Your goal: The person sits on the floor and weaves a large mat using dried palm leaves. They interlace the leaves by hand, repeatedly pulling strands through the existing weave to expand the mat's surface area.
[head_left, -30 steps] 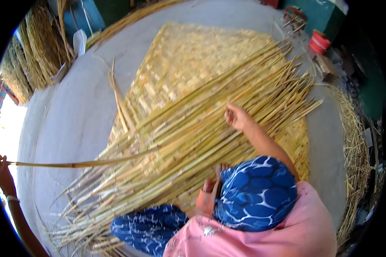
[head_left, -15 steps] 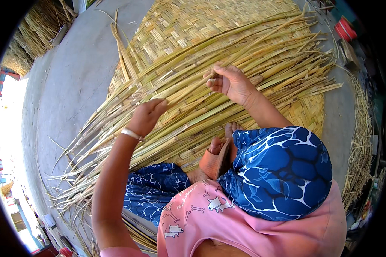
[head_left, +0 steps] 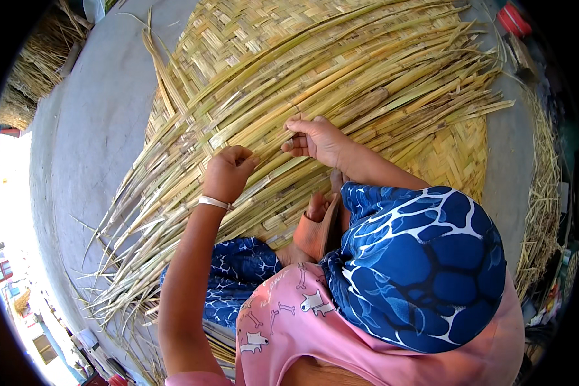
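Long yellow-green reed strips (head_left: 238, 135) lie side by side in a broad slanting band across a woven mat (head_left: 225, 42). Over the middle of the band, my left hand (head_left: 228, 174) is closed, thumb against fingers, with a white bangle (head_left: 215, 203) at its wrist. My right hand (head_left: 315, 143) hovers close by, a little farther off and to the right, its thumb and forefinger pinched together. Whatever either hand pinches blends into the strips behind. A brown rounded wooden piece (head_left: 367, 103) rests on the strips beyond my right hand.
My sandalled foot (head_left: 312, 235) and blue-patterned knee (head_left: 444, 264) are at the mat's near edge. Grey floor (head_left: 96, 141) surrounds the mat. Bundled dry stalks (head_left: 35, 74) stand far left, loose straw (head_left: 539, 193) runs along the right, and a red object (head_left: 513, 20) sits far right.
My right hand has come nearer and to the left, closer to my left hand. My left hand has shifted slightly right, its fingers now more tightly curled. The view has shifted a little.
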Tool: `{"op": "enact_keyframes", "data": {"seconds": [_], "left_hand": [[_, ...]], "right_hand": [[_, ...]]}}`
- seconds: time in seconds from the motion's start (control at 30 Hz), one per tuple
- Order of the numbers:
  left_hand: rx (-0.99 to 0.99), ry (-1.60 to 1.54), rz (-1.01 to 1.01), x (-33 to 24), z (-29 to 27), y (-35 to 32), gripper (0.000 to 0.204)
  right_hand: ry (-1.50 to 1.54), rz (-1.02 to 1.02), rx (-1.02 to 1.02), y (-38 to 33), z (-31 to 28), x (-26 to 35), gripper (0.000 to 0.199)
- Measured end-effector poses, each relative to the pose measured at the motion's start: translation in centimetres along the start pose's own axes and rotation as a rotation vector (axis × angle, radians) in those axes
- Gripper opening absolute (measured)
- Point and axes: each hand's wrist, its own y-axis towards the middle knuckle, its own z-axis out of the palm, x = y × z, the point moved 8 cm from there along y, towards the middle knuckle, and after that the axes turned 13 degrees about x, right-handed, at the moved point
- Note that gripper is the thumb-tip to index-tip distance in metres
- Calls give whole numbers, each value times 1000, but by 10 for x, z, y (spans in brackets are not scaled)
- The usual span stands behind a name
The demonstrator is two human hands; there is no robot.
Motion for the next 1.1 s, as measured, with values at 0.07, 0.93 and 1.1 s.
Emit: {"op": "enact_keyframes", "data": {"seconds": [0.07,0.93,1.1], "left_hand": [[-107,331,113,-22,1,-11,23],[-556,641,405,-68,5,-49,20],[4,-966,-155,21,84,-37,30]], "right_hand": [[25,12,-46,-4,-5,-7,18],[-373,-112,-247,-25,-3,3,22],[-119,-98,-140,-21,11,-3,21]]}}
